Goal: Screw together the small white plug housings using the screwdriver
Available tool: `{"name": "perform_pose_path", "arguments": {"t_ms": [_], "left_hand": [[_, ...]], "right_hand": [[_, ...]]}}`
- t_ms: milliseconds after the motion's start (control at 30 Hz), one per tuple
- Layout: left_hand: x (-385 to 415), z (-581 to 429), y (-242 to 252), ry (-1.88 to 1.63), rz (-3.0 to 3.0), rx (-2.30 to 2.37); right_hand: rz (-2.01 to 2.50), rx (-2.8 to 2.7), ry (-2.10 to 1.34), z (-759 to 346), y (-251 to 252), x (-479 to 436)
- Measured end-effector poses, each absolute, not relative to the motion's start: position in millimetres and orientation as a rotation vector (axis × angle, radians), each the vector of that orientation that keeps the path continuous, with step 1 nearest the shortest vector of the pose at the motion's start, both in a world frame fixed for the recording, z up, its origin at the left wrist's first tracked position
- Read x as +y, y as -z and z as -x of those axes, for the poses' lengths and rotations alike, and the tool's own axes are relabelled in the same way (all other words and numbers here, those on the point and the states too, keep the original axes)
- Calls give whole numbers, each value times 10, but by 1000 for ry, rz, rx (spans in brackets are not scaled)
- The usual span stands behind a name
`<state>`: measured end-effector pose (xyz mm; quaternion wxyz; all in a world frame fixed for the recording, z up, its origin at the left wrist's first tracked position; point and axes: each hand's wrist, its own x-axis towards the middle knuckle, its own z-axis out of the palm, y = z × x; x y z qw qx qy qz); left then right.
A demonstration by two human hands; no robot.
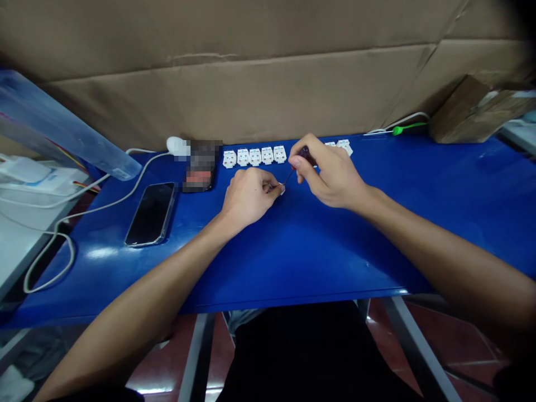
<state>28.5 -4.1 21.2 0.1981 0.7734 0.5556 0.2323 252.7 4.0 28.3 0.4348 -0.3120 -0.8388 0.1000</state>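
Note:
My right hand is closed around the dark handle of a screwdriver, whose thin shaft slants down to the left. Its tip reaches a small white part that my left hand pinches against the blue tabletop. Fingers cover most of that part, so its shape is hidden. Behind my hands, several white plastic socket-like modules stand in a row. Two more white modules show beyond my right hand, partly covered by it.
A phone lies at the left, beside a second, blurred-out device. A white charger trails a cable across the left side. Cardboard lines the back; a brown box and a green-tipped tool lie at the right rear.

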Motion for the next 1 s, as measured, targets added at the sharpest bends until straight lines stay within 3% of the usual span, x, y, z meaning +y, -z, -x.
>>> {"name": "perform_pose_path", "arguments": {"t_ms": [1000], "left_hand": [[62,-173,-207,-551,-2313,1407]], "right_hand": [[845,-1938,-453,-2403,-198,27]]}}
